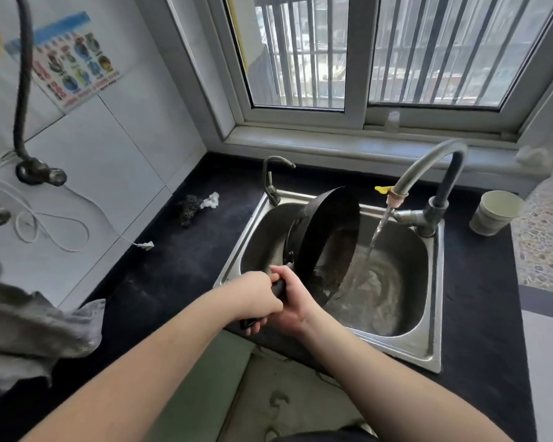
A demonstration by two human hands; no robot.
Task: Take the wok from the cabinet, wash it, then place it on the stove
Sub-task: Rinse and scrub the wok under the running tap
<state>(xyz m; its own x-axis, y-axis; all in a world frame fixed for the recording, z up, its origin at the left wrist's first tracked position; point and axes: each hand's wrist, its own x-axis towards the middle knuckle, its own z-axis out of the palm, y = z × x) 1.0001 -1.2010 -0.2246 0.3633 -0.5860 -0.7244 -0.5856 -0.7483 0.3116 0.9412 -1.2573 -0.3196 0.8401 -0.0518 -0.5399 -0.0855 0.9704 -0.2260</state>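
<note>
Kitchen seen from head height, looking down at a sink w/ both bare arms reaching in.

Far left: a grey cloth (29, 327) lies crumpled on the dark desk (173, 266). Farther back, near the tiled wall, a black scrubber (189, 208) sits beside a scrap of white paper; both are well apart from the hands.

Centre: the left hand (256, 295) and right hand (292, 301) are stacked together on the wok's black handle (276, 290), each grip closed tight around it, fingers wrapped. The wok (324, 244) is inside the steel sink (237, 269), tipped steeply on edge so its dark inside faces right, lower rim down in the basin. A small unused tap stands at the sink's back-left corner.

Right of centre: the main tap (428, 173) is running; its stream (377, 234) falls just beside the wok's raised rim and seems to land on the basin floor, not in the pan, tho the overlap is hard to judge.

Far right: a paper cup (497, 212) stands on the desk by the tap base.

Probably the rinse stage. To do it well: swing the open face under the stream, roll the handle so water sweeps the whole inside, keep both hands firm as wet metal slips, then drain before lifting. Stove isn't in view.
</note>
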